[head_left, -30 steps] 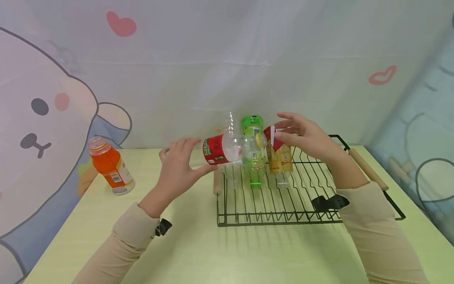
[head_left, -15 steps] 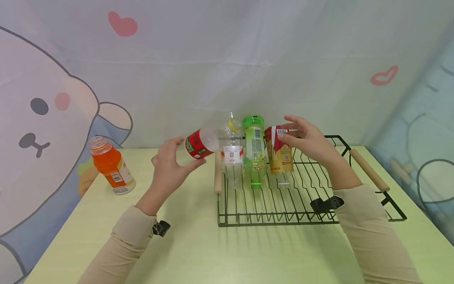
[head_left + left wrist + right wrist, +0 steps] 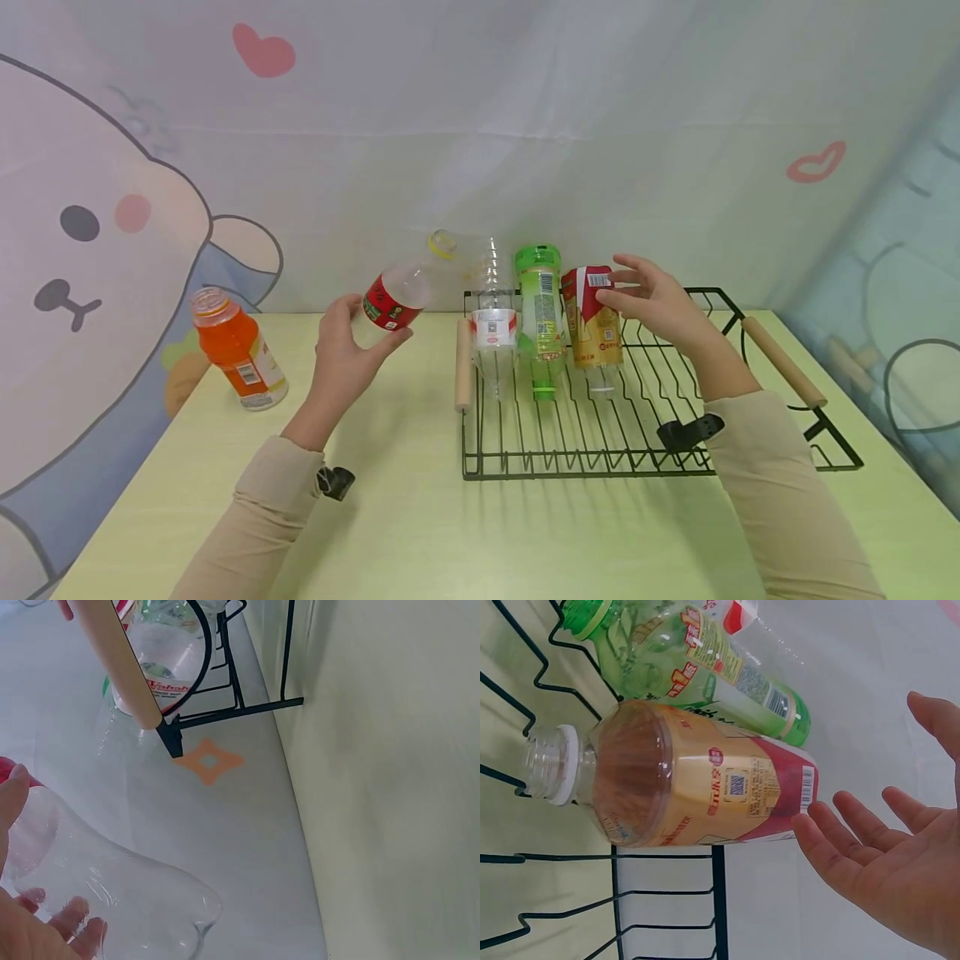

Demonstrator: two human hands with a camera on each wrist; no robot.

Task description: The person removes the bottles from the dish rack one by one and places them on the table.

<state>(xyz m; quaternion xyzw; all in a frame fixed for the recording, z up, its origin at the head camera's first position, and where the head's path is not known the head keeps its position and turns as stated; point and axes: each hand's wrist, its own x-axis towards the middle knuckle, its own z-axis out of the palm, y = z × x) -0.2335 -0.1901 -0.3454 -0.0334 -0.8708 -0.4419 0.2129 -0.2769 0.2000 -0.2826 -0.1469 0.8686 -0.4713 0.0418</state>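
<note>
Well above the table, my left hand (image 3: pixel 341 358) grips a clear plastic bottle (image 3: pixel 393 300) around its red label. The bottle is tilted, its yellow-ringed neck pointing up and to the right. In the left wrist view, the clear bottle (image 3: pixel 142 881) shows fingers through its wall. On the rack, a gold-and-red labelled bottle (image 3: pixel 597 321) stands neck down, leaning. My right hand (image 3: pixel 652 304) is beside its raised base, fingers loosely spread. In the right wrist view, fingertips of the right hand (image 3: pixel 900 855) are right at the base of the gold-and-red bottle (image 3: pixel 697 780).
A black wire rack (image 3: pixel 585 475) with wooden handles sits on the table (image 3: pixel 480 533). A green bottle (image 3: pixel 542 325) and a clear white-labelled bottle (image 3: pixel 493 333) also stand neck down in it. An orange-labelled bottle (image 3: pixel 236 350) stands at the left. A printed cloth (image 3: pixel 525 133) hangs behind.
My left hand has moved left, away from the rack, with the clear bottle, whose neck has swung from pointing right to pointing upward. My right hand has shifted slightly right and down.
</note>
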